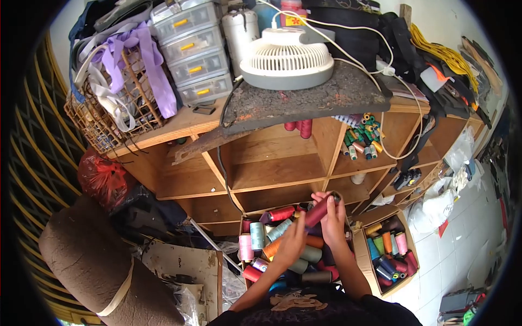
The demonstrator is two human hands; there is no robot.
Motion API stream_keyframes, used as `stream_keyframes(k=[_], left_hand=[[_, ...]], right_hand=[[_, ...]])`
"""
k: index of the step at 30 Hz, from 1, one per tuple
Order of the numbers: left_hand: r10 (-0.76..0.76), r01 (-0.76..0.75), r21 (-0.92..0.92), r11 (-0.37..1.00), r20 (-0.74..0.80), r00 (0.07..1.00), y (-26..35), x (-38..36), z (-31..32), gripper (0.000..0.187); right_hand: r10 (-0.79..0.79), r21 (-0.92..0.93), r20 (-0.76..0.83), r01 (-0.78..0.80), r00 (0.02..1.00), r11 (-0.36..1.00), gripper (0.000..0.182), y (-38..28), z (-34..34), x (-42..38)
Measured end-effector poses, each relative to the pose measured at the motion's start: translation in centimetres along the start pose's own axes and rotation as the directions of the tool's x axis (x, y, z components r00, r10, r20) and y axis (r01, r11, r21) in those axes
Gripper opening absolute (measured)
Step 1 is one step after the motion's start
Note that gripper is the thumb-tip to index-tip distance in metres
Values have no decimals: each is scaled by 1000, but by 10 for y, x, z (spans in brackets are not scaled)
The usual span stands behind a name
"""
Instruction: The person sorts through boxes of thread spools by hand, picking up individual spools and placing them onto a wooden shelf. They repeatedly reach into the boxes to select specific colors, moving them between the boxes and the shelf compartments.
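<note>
A dark red thread spool [317, 213] is tilted above an open box full of spools. My right hand [333, 217] has its fingers wrapped round the upper part of this spool. At the spool's lower left end is my left hand [293, 236]; its fingers are blurred, and whether they touch the spool I cannot tell. Below my hands the box holds several spools, among them a pink spool [246, 247], a light blue spool [257, 237] and a red spool [281, 213].
A second cardboard box [370, 261] of coloured spools stands on the right. Ahead is a wooden shelf [277, 190] with green spools [361, 136] in one compartment and a white fan [288, 60] on top. A brown roll [98, 261] lies at the left.
</note>
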State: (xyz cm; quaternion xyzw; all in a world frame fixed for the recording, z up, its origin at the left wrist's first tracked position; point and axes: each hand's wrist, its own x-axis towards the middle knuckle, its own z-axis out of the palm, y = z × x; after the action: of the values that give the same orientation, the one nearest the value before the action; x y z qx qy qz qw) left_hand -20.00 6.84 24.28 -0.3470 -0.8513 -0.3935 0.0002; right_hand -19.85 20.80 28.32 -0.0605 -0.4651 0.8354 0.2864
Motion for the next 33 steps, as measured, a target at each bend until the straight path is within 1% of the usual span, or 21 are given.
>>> stream_keyframes(k=[1, 4, 5, 8, 9, 11, 12, 13, 15, 16, 19, 20, 22, 23, 24, 26, 27, 29, 30, 32, 33], left_hand=[[38, -38, -5, 999, -22, 999, -12, 1, -2, 77], [-28, 17, -299, 954, -32, 999, -11, 5, -23, 86], [-12, 1, -402, 916, -26, 1000, -8, 9, -32, 92], [115, -95, -578, 810, -2, 993, 22, 24, -55, 92], [57, -26, -412, 911, 65, 996, 27, 27, -57, 88], [2, 63, -423, 904, 152, 988, 25, 29, -48, 83], [-21, 105, -427, 898, 197, 980, 24, 29, -44, 81], [51, 18, -404, 914, 161, 986, 24, 27, -42, 75], [7, 107, -439, 892, 252, 968, 23, 21, -40, 75], [-16, 156, -453, 878, 297, 955, 23, 19, -39, 74], [153, -33, -510, 860, 196, 969, 21, 14, -38, 67], [211, -99, -503, 858, 171, 962, 17, 13, -38, 65], [96, 82, -588, 805, 265, 959, 7, 4, -39, 65], [43, 171, -619, 766, 315, 948, 3, 1, -42, 66], [-19, 258, -637, 726, 357, 934, 3, 1, -48, 65], [-130, 422, -656, 625, 446, 886, 8, 3, -59, 63], [-134, 406, -659, 633, 424, 896, 10, 6, -60, 61], [-53, 232, -600, 765, 300, 952, 9, 12, -53, 61], [-25, 183, -569, 802, 275, 961, 11, 14, -52, 61], [11, 128, -513, 849, 260, 966, 18, 16, -53, 61], [19, 121, -490, 863, 271, 962, 22, 16, -54, 62]], right_hand=[[23, 47, 10, -24, 1000, 999, 25, -5, 0, 3], [63, 144, 59, -70, 996, 987, 26, -17, 0, 4], [64, 144, 88, -77, 994, 987, 27, -18, 3, 3], [109, 147, 105, -123, 989, 981, 26, -17, 16, -4], [104, 153, 129, -123, 986, 981, 25, -10, 16, -6], [54, 104, 132, -68, 990, 992, 14, 1, 19, -5], [96, 114, 123, -110, 988, 987, 12, 1, 17, -4], [134, 125, 112, -147, 985, 981, 10, -1, 12, -1], [175, 130, 56, -181, 983, 975, 11, -13, 14, 3], [185, 186, 85, -198, 979, 962, 11, -17, 12, 5], [187, 301, 122, -215, 975, 929, 11, -33, 12, 10], [173, 428, 116, -206, 978, 880, 10, -36, 7, 16], [148, 655, 101, -178, 984, 734, 11, -46, -10, 29], [57, 516, 6, -52, 998, 855, 11, -53, -11, 34], [-45, 448, 77, 6, 996, 894, 9, -56, -16, 38], [-60, 293, 47, 44, 997, 955, 21, -51, -14, 35], [-39, 169, 114, 19, 993, 985, 29, -47, -9, 30], [42, -18, 240, -39, 970, 999, 47, -31, 0, 12], [49, -55, 291, -34, 955, 998, 45, -32, 12, 2], [109, -318, 288, -12, 951, 948, 34, -27, 18, -1], [80, -281, 252, -6, 964, 960, 17, -23, 18, 3]])
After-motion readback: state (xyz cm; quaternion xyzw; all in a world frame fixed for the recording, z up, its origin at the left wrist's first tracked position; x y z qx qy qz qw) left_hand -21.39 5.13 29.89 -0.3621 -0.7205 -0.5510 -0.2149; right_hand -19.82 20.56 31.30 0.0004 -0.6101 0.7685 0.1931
